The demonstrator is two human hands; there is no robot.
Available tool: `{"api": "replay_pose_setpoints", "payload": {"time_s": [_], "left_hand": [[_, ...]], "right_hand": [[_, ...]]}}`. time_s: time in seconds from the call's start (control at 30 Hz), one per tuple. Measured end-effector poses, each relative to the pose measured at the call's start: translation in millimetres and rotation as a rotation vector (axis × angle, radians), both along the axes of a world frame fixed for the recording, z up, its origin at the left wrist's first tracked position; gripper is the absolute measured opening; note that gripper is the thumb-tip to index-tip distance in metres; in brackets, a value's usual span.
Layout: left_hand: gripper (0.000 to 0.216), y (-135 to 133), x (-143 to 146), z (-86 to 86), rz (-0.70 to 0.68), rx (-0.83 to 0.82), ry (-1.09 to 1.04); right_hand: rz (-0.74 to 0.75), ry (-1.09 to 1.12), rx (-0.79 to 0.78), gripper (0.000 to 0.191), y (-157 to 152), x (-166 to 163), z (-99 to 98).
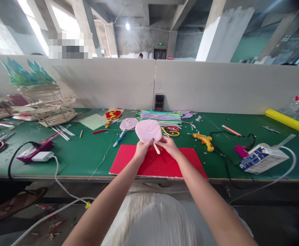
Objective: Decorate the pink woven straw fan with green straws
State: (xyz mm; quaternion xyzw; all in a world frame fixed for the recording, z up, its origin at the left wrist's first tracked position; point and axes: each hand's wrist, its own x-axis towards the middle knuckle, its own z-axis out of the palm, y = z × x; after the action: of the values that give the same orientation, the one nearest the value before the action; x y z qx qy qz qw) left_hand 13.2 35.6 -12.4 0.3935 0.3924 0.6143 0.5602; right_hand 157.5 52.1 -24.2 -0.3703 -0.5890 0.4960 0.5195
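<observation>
Between my two hands is a small pale pink fan (148, 130), its round ribbed face tilted up and its short cream handle pointing down toward me. My left hand (143, 150) grips the fan's lower left edge by the handle, fingers closed. On the other side, my right hand (168, 146) pinches the lower right edge near the handle. Below them lies a red board (129, 160) at the table's front edge. Just behind the fan are a second pink fan (129, 123), a bundle of pastel pipe cleaners (162, 118) and red-and-yellow-handled scissors (174, 132), partly hidden.
A yellow glue gun (205, 140) lies right of the board, its black cord trailing to a carton (264, 159). A red-and-yellow fan (113, 115) and blue pen (119, 139) lie left. Farther left are a purple power strip (31, 153) and stick model (49, 111). A white partition (100, 82) stands behind.
</observation>
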Motion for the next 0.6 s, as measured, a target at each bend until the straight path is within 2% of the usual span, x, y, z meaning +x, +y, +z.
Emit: {"api": "replay_pose_setpoints", "payload": {"time_s": [0.3,0.6], "left_hand": [[0.031,1,-1,-1.2,-0.012,0.022,0.048],[0.028,0,0,-1.3,-0.013,0.015,0.083]], "right_hand": [[-0.012,-0.014,-0.017,0.03,-10,-2,11.2],[0.0,-0.01,-0.048,0.029,-10,-1,10.1]]}}
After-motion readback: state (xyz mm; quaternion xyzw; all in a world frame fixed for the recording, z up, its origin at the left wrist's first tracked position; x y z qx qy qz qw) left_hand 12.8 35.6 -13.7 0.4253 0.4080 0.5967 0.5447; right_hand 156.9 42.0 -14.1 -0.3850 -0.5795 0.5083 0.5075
